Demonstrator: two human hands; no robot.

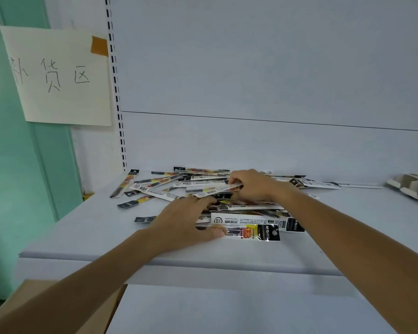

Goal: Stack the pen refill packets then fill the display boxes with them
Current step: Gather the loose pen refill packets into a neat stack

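Note:
A loose heap of pen refill packets (pixel 179 182), long narrow strips in black, white and yellow, lies scattered over the white shelf (pixel 82 227). My left hand (pixel 181 222) rests on the near packets, its thumb against a packet (pixel 253 233) at the shelf's front and its fingers spread over the stack. Farther back, my right hand (pixel 251 186) pinches one white packet (pixel 215 191) by its end and holds it just above the heap. A cardboard display box (pixel 410 188) with dividers sits at the far right of the shelf.
A white back panel rises behind the shelf, with a slotted upright (pixel 116 92) at the left. A paper sign (pixel 58 75) is taped to the green wall. A brown carton (pixel 101 317) stands below the shelf at the lower left.

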